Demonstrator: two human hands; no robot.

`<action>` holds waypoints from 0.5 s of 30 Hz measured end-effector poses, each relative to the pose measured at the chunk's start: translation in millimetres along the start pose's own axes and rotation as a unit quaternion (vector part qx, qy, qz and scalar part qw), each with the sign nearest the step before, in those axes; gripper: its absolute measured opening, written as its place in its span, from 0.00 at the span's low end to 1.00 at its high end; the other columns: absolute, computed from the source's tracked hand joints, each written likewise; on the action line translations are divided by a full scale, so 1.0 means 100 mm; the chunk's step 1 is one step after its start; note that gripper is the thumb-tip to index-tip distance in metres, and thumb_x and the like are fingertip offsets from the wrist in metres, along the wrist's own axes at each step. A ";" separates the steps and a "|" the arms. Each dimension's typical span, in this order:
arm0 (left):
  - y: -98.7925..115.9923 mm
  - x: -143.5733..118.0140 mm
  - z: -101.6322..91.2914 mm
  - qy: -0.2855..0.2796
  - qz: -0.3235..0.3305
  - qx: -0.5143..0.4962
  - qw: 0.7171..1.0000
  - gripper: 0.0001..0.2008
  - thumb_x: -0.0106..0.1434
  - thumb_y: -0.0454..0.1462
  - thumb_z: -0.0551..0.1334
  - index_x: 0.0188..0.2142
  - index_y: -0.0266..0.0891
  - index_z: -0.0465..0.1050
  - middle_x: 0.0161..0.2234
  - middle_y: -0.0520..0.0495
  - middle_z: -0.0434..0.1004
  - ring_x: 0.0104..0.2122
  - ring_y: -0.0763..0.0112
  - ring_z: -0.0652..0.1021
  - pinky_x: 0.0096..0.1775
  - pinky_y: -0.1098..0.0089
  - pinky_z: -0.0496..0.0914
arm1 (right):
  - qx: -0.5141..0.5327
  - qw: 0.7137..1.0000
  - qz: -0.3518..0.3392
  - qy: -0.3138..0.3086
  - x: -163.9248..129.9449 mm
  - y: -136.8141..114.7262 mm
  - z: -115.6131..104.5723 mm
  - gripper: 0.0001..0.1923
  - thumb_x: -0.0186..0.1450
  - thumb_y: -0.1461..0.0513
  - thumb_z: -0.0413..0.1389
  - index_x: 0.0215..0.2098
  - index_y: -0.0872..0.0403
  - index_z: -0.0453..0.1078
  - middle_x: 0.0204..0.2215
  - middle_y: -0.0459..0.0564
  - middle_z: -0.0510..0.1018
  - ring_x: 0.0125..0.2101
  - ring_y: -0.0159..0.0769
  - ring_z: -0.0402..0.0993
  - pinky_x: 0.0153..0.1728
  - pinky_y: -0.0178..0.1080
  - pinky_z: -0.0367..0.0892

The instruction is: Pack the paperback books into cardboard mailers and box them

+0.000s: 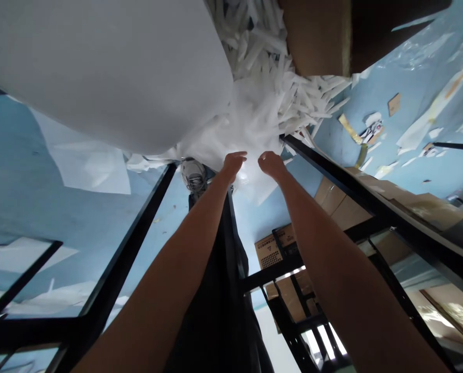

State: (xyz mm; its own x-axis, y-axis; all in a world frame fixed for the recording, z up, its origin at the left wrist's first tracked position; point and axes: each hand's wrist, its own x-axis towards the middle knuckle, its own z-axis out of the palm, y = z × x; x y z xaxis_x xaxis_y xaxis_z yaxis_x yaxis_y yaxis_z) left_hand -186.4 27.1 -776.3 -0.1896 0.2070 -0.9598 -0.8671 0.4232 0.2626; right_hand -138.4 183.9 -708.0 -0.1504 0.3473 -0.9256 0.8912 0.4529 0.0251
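My left hand (234,163) and right hand (272,165) pinch the translucent film (251,135), which spans between them beside loose white strips (305,103). I judge it light, limp, slippery and easily torn; bunched edges offer the surest hold.

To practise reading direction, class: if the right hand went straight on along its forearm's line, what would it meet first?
Most likely the white sheet just ahead of the right hand; depth is unclear, so they may already touch.
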 end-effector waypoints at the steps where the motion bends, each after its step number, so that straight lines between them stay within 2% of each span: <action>1: 0.03 -0.10 0.01 0.012 -0.013 -0.018 1.000 0.08 0.61 0.31 0.71 0.40 0.39 0.87 0.51 0.38 0.91 0.60 0.55 0.84 0.66 0.58 0.73 | 0.003 1.000 0.001 0.003 -0.03 0.02 0.00 0.14 0.76 0.63 0.56 0.54 0.56 0.83 0.57 0.66 0.88 0.62 0.58 0.84 0.70 0.55 0.75; 3: 0.13 -0.38 0.01 0.038 -0.038 -0.072 0.996 0.07 0.62 0.34 0.74 0.41 0.40 0.85 0.48 0.41 0.91 0.58 0.57 0.84 0.63 0.60 0.76 | 0.011 1.000 0.006 0.021 -0.14 0.02 -0.07 0.15 0.75 0.62 0.57 0.56 0.57 0.81 0.59 0.68 0.86 0.65 0.59 0.82 0.70 0.57 0.75; 5: 0.27 -0.72 -0.01 0.052 -0.075 -0.123 0.988 0.11 0.60 0.35 0.77 0.42 0.42 0.82 0.44 0.44 0.89 0.55 0.58 0.85 0.60 0.61 0.79 | 0.027 0.998 0.016 0.053 -0.32 -0.02 -0.21 0.19 0.73 0.60 0.58 0.60 0.57 0.79 0.62 0.70 0.84 0.68 0.63 0.79 0.71 0.62 0.74; 7: 0.44 -1.11 -0.06 0.037 -0.095 -0.149 0.984 0.12 0.59 0.34 0.76 0.41 0.42 0.79 0.42 0.45 0.88 0.51 0.60 0.86 0.57 0.62 0.80 | 0.052 0.994 0.033 0.085 -0.57 -0.12 -0.42 0.25 0.71 0.59 0.60 0.64 0.59 0.75 0.64 0.72 0.82 0.69 0.66 0.77 0.72 0.67 0.71; 10: 0.75 -1.72 -0.17 -0.014 -0.093 -0.162 0.982 0.08 0.58 0.31 0.72 0.37 0.41 0.77 0.41 0.44 0.88 0.47 0.61 0.87 0.55 0.62 0.81 | 0.093 0.989 0.044 0.110 -1.01 -0.32 -0.82 0.30 0.69 0.56 0.63 0.66 0.59 0.72 0.66 0.73 0.81 0.69 0.67 0.77 0.72 0.66 0.71; 12: 0.96 -2.11 -0.24 -0.055 -0.092 -0.178 0.978 0.08 0.58 0.30 0.71 0.37 0.40 0.80 0.40 0.43 0.89 0.45 0.60 0.87 0.54 0.63 0.82 | 0.124 0.986 0.038 0.108 -1.32 -0.45 -1.11 0.30 0.68 0.54 0.65 0.64 0.57 0.73 0.62 0.69 0.84 0.64 0.65 0.81 0.69 0.63 0.75; 14: 1.15 -2.49 -0.30 -0.076 -0.095 -0.205 0.971 0.10 0.56 0.29 0.70 0.38 0.39 0.82 0.39 0.44 0.89 0.43 0.61 0.88 0.54 0.63 0.83 | 0.159 0.982 0.014 0.097 -1.62 -0.55 -1.40 0.24 0.67 0.51 0.68 0.56 0.54 0.76 0.51 0.63 0.88 0.56 0.62 0.86 0.61 0.57 0.80; 15: 1.24 -2.67 -0.31 -0.071 -0.097 -0.226 0.967 0.11 0.55 0.28 0.70 0.38 0.39 0.82 0.37 0.45 0.89 0.42 0.62 0.87 0.55 0.63 0.83 | 0.177 0.979 -0.022 0.097 -1.78 -0.59 -1.55 0.20 0.66 0.50 0.70 0.50 0.53 0.77 0.43 0.60 0.88 0.51 0.60 0.87 0.56 0.55 0.81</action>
State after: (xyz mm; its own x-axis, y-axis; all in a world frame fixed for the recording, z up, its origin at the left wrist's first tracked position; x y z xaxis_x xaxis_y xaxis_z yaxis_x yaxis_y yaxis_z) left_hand -257.9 -2.9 -490.3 0.0340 0.2956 -0.9547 -0.9988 0.0444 -0.0218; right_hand -230.7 222.2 -486.6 -0.2397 0.4988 -0.8329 0.9694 0.1698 -0.1774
